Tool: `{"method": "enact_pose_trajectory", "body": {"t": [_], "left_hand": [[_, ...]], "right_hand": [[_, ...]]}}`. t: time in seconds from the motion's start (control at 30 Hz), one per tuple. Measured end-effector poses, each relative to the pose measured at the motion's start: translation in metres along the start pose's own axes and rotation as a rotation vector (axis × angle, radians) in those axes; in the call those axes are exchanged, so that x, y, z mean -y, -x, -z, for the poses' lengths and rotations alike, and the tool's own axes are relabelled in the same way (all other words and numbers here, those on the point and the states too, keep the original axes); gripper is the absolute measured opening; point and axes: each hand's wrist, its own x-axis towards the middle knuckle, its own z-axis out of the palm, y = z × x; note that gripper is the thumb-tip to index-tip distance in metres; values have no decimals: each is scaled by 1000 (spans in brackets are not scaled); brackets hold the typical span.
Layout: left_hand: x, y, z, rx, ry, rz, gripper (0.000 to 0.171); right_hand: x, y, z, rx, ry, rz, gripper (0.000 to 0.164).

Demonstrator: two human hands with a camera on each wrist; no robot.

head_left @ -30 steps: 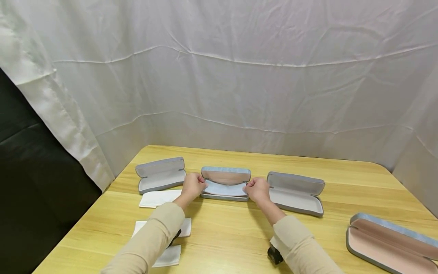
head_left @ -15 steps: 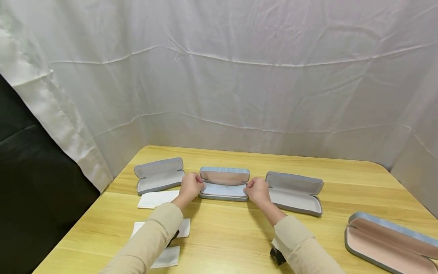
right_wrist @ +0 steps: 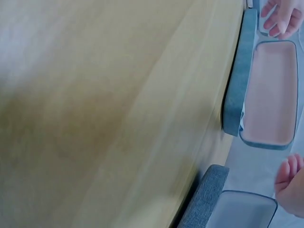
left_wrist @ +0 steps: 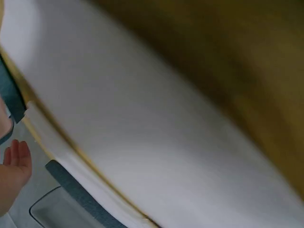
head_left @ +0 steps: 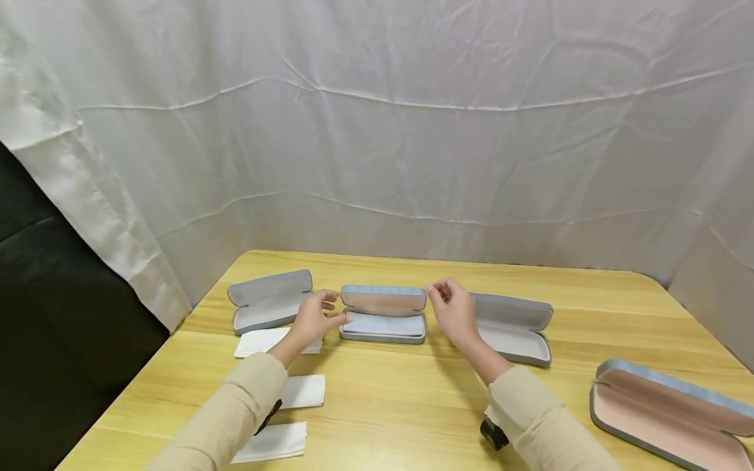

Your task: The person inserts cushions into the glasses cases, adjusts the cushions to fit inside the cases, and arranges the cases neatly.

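Observation:
The middle glasses case (head_left: 383, 339), light blue outside with a pink lining, stands with its lid up. A folded light blue cloth (head_left: 385, 324) lies flat in its lower half. My left hand (head_left: 312, 320) is just left of this case, fingers spread. Its thumb tip overlaps the case's left end; whether it touches is unclear. My right hand (head_left: 456, 315) hovers above the gap between this case and a grey case (head_left: 509, 340) on the right, fingers loosely bent around nothing. The right wrist view shows both my right hand (right_wrist: 290, 187) and my left hand (right_wrist: 284, 19).
Another grey case (head_left: 273, 307) stands with its lid up at the left. In front of it lie three folded white cloths, the nearest cloth (head_left: 273, 441) partly under my left sleeve. A larger-looking pink-lined case (head_left: 671, 418) is at the right front. White curtains (head_left: 412, 131) hang behind the table.
Both hands have let go of the blue cloth's ends and moved apart, left hand leftward, right hand right and upward. The cloth now lies flatter inside the middle case.

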Motion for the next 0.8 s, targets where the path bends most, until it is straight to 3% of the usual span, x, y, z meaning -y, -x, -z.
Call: {"method": "enact_pose_trajectory", "body": {"t": [0.17, 0.37, 0.8], "left_hand": [[5, 3, 0, 90, 37, -4, 83], [9, 3, -1, 149, 58, -17, 97], [14, 0, -9, 170, 38, 4, 99]], "right_hand": [[-4, -5, -1, 88, -103, 39, 38], [-12, -4, -4, 263, -142, -19, 60], [-21, -11, -12, 372, -164, -63, 64]]}}
